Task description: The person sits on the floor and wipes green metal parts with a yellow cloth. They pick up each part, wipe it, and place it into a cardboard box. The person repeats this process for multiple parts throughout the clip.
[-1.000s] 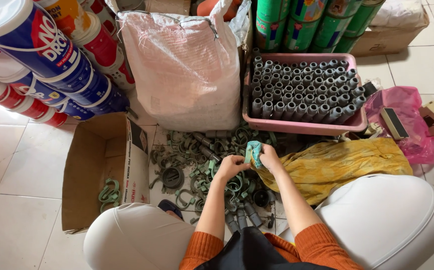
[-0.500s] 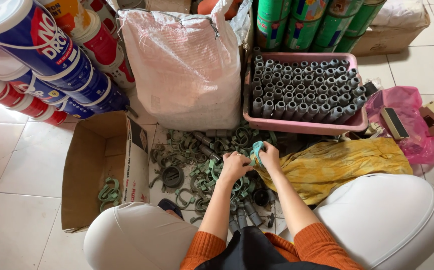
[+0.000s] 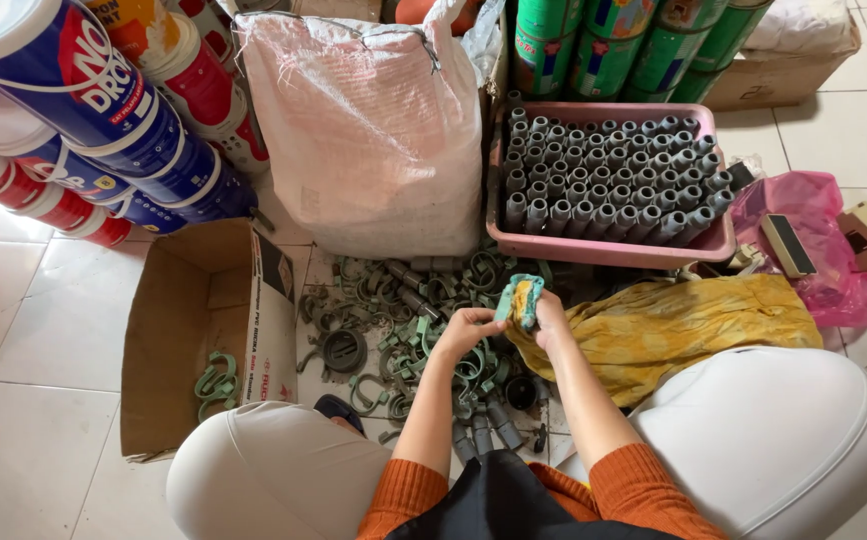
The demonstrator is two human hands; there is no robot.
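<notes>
My right hand (image 3: 549,318) grips a small teal and yellow cloth (image 3: 519,298), lifted a little above the floor. My left hand (image 3: 465,330) is beside it, its fingers closed around a green plastic pipe clamp (image 3: 477,355) at the top of a pile of green clamps and grey pipe fittings (image 3: 393,320) on the tiles. Both forearms in orange sleeves reach forward between my knees in white trousers.
An open cardboard box (image 3: 178,340) with a few green clamps lies on the left. A pink tray (image 3: 603,250) of upright grey fittings stands behind the pile, a white sack (image 3: 368,140) beside it, paint buckets (image 3: 73,110) at the far left, a yellow cloth (image 3: 673,325) at the right.
My right hand has raised the small cloth and turned it so its yellow side shows. My left hand has shifted slightly on the clamps below it.
</notes>
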